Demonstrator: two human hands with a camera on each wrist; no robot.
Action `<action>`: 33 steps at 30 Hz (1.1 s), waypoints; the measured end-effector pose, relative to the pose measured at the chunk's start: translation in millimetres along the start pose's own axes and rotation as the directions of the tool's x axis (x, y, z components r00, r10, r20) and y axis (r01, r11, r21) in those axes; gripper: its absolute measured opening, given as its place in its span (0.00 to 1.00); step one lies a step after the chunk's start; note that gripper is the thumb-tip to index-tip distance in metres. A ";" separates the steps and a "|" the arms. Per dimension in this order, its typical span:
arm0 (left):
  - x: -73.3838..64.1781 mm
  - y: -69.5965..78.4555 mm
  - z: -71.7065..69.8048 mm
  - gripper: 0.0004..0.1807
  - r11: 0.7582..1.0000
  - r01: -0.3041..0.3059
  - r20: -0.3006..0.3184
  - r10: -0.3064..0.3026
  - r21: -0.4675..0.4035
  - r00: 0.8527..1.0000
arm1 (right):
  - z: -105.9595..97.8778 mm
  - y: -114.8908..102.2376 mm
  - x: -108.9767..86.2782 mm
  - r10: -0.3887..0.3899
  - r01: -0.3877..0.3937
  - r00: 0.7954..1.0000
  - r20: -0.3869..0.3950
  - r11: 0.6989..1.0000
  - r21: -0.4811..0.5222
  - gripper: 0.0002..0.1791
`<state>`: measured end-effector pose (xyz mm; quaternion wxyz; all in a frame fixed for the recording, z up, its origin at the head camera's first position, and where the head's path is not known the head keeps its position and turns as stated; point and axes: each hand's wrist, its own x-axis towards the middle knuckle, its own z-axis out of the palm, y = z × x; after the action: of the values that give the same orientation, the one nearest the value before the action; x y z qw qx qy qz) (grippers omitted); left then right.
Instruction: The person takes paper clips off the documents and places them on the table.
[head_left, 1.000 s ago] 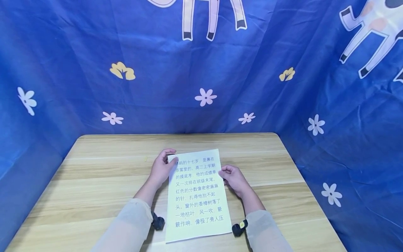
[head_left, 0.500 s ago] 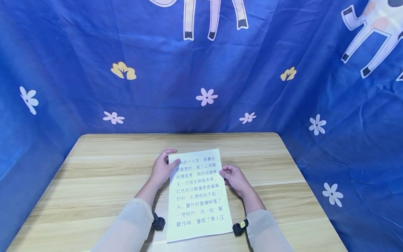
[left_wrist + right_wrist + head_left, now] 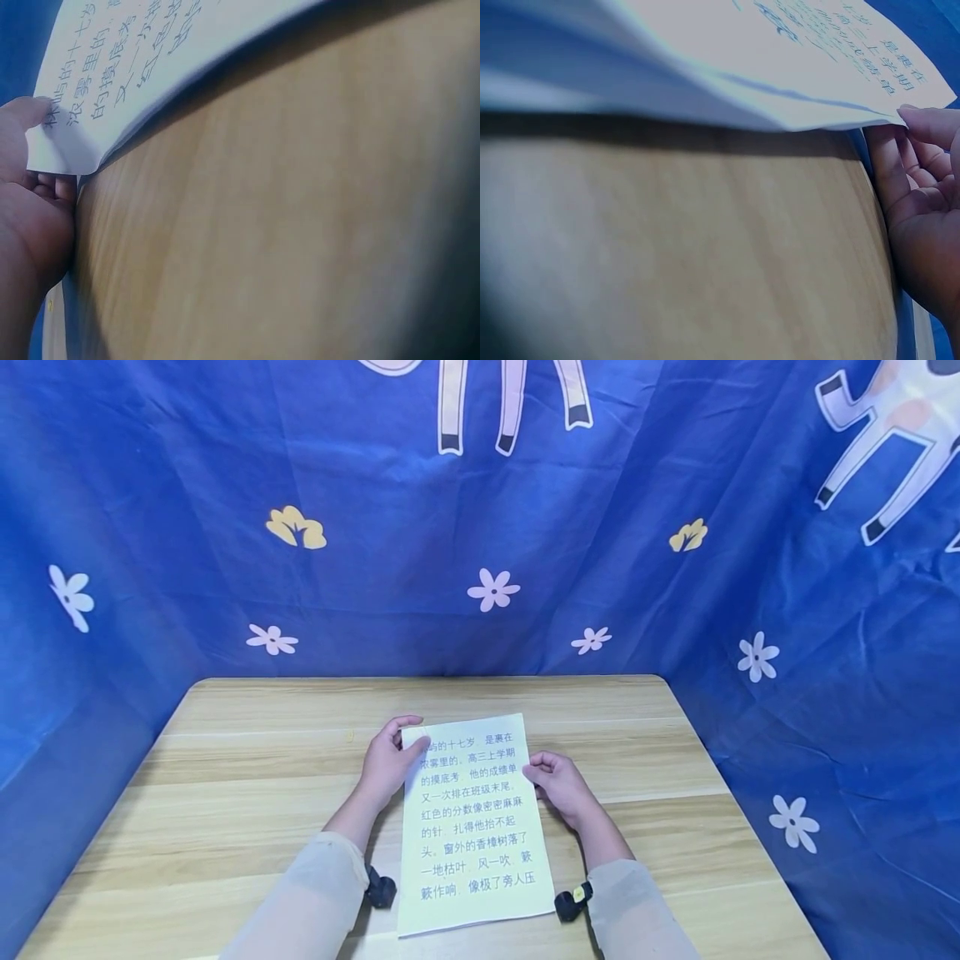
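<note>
A pale sheet of paper printed with several lines of large Chinese characters is held up over the table, its top edge slightly tilted. In the right wrist view its edge shows more than one layer, so it may be several sheets. My left hand grips the upper left corner, thumb on the printed face and fingers behind it. At the right edge, a little lower, my right hand pinches the paper between thumb and forefinger. In the left wrist view the paper bows slightly, with a shadow on the wood beneath.
The light wooden table spreads around the paper. A small yellowish mark lies on it, left of the left hand. A blue curtain printed with flowers and animals closes off the back and sides. Black wrist cameras sit on both wrists.
The left thumb has slid slightly inward over the paper's corner. The whole scene shifts a few pixels right; the right hand keeps its pinch.
</note>
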<state>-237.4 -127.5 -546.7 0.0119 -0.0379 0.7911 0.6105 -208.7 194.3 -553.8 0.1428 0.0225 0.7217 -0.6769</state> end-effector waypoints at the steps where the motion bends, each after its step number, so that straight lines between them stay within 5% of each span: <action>1: 0.0 0.2 0.1 0.28 1.000 0.001 -0.001 -0.001 0.004 1.000 | -0.1 -0.1 -0.1 0.002 -0.002 1.000 -0.002 1.000 -0.004 0.07; 33: -0.9 0.3 1.4 0.24 0.998 0.019 -0.021 -0.018 0.056 1.000 | 0.5 -0.1 0.2 -0.016 0.016 1.000 -0.002 1.000 -0.010 0.06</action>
<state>-236.6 -126.0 -546.7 0.0104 -0.0510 0.8076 0.5875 -208.8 193.7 -553.7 0.1368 0.0166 0.7254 -0.6744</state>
